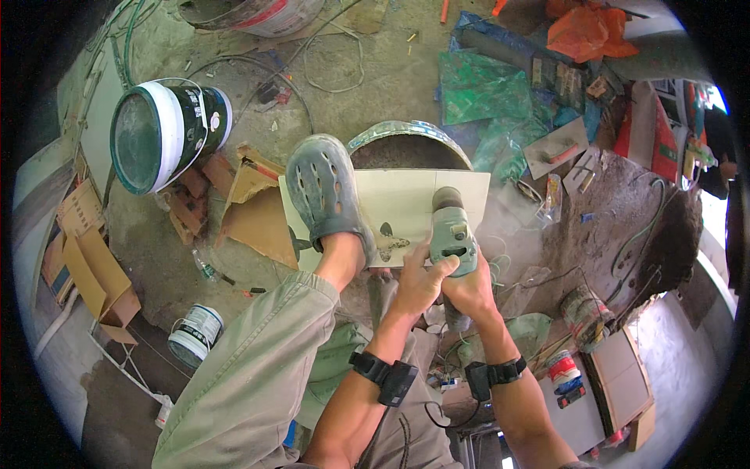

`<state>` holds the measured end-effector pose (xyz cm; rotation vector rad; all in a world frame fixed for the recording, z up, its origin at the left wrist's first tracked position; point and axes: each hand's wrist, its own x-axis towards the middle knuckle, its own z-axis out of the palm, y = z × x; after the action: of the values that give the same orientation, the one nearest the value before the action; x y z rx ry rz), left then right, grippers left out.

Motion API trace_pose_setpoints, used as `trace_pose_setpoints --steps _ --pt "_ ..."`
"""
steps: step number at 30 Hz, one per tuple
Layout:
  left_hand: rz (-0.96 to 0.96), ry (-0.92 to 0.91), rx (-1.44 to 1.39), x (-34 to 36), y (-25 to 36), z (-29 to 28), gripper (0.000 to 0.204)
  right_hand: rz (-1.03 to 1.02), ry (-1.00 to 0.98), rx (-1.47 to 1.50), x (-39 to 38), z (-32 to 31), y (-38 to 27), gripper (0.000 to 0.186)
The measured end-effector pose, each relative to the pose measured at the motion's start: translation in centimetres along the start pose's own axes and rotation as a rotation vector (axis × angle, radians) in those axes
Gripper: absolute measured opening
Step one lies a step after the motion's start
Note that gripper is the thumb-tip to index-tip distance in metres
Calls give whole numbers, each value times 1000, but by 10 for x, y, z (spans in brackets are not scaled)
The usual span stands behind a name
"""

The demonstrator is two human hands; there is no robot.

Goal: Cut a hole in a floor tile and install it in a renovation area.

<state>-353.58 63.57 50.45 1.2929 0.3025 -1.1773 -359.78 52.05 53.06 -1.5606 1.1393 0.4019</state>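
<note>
A grey-green power drill point(453, 234) is gripped by both hands, its round dark nose over the right part of a cream tile point(391, 191). My left hand point(423, 285) is closed on the drill's near left side, thumb across its body. Around the right side and underneath, my right hand point(471, 288) wraps the tool. Any bit is hidden by the drill. Thin lines and a dark leaf pattern mark the tile, which lies against the rim of a round bucket point(406, 133). My foot in a grey clog point(326, 187) presses on the tile's left part.
A large paint bucket point(168, 137) lies tilted at the left, near broken bricks point(187, 207) and torn cardboard point(262, 223). Green plastic sheeting point(480, 90) and a trowel point(556, 148) are at the upper right. Cables point(312, 102) trail across the floor. A small pail point(195, 334) stands lower left.
</note>
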Motion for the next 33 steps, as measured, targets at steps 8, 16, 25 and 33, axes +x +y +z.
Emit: trace_pose_setpoints --steps 8,16,25,33 --pt "-65 36 -27 -3 14 10 49 -11 -51 12 4 -11 -11 62" --pt "-104 71 48 0 16 17 55 2 -112 14 8 -23 -14 60" --pt "-137 127 93 0 17 30 60 -14 -181 110 13 -37 -12 55" --pt "-125 189 136 -1 23 46 64 -31 -256 89 21 -52 -4 54"
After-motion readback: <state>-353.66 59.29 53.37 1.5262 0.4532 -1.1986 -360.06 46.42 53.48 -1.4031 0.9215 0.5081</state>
